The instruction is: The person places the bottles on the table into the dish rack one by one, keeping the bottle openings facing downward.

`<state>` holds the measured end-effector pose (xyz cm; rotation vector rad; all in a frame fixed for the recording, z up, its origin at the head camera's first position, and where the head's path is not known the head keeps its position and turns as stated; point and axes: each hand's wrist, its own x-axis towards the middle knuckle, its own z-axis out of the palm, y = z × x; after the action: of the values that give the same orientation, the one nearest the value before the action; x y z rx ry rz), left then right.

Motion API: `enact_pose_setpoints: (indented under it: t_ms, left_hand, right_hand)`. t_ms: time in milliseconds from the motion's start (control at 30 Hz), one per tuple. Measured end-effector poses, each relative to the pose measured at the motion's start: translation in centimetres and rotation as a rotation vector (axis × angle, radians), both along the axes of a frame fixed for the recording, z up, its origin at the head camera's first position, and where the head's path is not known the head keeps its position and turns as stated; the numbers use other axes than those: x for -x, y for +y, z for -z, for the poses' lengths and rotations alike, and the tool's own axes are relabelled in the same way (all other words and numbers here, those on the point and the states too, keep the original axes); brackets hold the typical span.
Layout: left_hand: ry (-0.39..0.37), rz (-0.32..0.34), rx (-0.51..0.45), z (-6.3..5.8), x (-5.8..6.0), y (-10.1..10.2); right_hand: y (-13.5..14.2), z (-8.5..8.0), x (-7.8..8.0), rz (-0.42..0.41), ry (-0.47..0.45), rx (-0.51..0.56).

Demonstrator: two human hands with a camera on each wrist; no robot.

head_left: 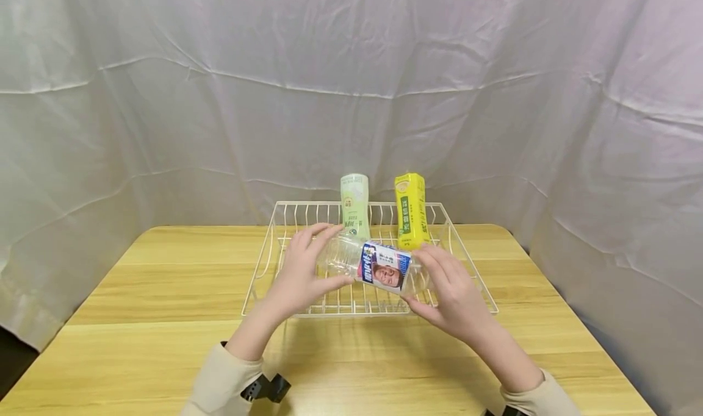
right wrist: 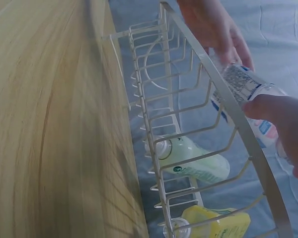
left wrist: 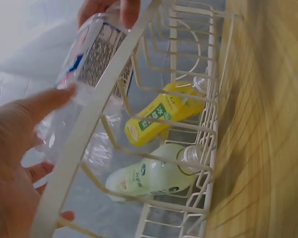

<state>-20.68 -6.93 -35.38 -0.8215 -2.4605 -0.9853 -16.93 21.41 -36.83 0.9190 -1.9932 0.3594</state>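
A clear plastic bottle (head_left: 384, 268) with a blue and white label is held sideways, tilted, above the front part of a white wire rack (head_left: 351, 309). My left hand (head_left: 303, 268) grips its left end between thumb and fingers. At the other end, my right hand (head_left: 454, 293) grips it the same way. Behind it, a pale green bottle (head_left: 354, 199) and a yellow bottle (head_left: 412, 211) stand neck down in the rack, bases up. Both wrist views show their necks near the rack's bottom wires: the green bottle (left wrist: 154, 171) and the yellow bottle (right wrist: 216, 221).
The rack stands on a wooden table (head_left: 165, 282), towards its back edge. A pale grey curtain (head_left: 307, 117) hangs behind the table and along its sides. Part of the rack's rim crosses in front of the hands in both wrist views.
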Motion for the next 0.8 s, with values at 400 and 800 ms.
enact_pose_setpoints:
  t_ms: [400,800]
  left_hand:
    - [-0.362,0.076,-0.266,-0.2,1.0,-0.7]
    - [-0.500,0.043,-0.358,-1.1,0.5,-1.1]
  right_hand:
    - [-0.1,-0.3,-0.2,-0.025,0.117,0.029]
    - [-0.5,-0.1,-0.1,-0.013,0.115,0.021]
